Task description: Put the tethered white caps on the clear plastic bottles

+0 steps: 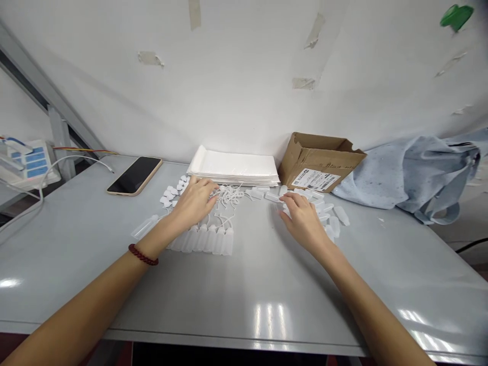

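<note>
The hands are apart, near the tabletop's [244, 305] back edge: the left hand [194, 203] on white string loops [231, 195], the right hand [303, 218] at translucent plastic bottles [341, 215] — any grip is hard to tell.

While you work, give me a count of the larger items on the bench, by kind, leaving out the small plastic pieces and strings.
Smartphones: 1
Cardboard boxes: 1
Stacks of white pouches: 1
Blue-grey cloth bags: 1
Total: 4
</note>
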`<state>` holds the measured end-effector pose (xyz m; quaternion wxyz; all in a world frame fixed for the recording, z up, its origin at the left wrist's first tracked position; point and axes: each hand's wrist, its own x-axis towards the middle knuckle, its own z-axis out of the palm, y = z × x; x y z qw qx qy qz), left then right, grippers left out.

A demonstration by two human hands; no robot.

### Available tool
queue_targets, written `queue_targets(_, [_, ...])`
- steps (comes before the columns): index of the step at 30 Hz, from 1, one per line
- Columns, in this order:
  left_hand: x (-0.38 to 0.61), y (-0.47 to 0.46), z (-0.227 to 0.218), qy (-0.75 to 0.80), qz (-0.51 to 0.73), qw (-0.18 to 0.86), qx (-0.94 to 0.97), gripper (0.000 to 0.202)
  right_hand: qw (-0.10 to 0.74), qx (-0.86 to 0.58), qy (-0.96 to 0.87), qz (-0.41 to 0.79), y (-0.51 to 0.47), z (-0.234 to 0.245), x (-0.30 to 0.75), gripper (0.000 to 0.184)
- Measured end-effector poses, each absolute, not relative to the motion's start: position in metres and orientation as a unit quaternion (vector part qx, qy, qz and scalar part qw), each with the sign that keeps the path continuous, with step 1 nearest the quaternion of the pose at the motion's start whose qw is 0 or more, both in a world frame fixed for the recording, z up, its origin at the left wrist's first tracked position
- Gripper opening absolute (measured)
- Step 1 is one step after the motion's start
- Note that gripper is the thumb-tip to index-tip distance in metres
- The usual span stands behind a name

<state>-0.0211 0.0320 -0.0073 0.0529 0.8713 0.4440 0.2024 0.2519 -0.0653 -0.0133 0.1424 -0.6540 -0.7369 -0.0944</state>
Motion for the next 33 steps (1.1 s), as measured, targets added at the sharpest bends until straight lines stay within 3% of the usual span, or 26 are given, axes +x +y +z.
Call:
queue_targets(8, [-0.021,0.037,-0.012,0.459,0.191,0.043,0.867,0.025,0.089,-0.605,-0.779,-0.140,-0.056,-0.030,0.240,0.033])
queue_targets(22, [-0.013,0.035,-0.007,0.467,0.195,0.066,0.860,0.023,0.123,-0.542,-0.830,-0.051,-0.025,-0.031,0.227,0.036])
queue_targets(33, [-0.015,0.028,0.006,0.527,0.329,0.109,0.776,0.021,0.189,-0.543,-0.817,-0.053,-0.025,-0.033,0.233,0.030])
